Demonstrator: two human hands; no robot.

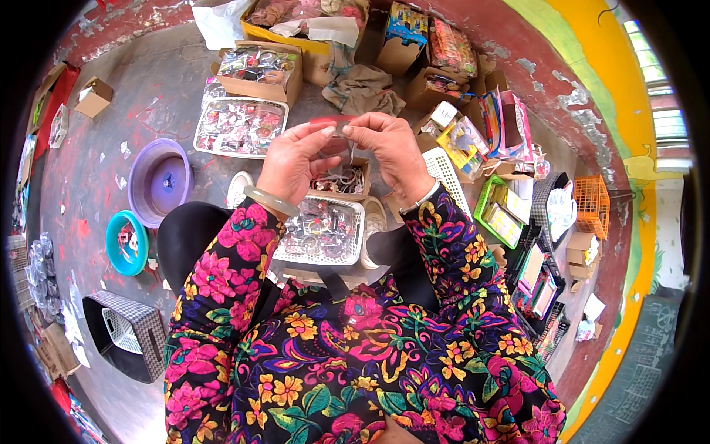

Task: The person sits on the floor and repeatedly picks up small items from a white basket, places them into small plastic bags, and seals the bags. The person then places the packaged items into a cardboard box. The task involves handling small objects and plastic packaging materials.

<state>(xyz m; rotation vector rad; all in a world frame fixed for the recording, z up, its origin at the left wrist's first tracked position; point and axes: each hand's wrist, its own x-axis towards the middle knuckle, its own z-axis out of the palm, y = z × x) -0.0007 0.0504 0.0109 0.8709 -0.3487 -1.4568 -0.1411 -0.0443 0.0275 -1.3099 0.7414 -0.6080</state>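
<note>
Strip [330,119], single and reddish, pinched midair between fingertips of left hand [296,157] and right hand [390,146] — two white baskets [318,260] full of clear packets [318,227]; one purple basin [150,174]; one teal basin [115,231] with small pieces [129,243] inside

Reddish strip [331,119] between the hands [292,159] [393,152], blurred and partly hidden.

This seems a workroom or storeroom, with bagged trinkets [240,124] in a white basket [229,153] beyond the left hand [292,163] and filled cartons [398,59] beyond the right hand [392,152].
</note>
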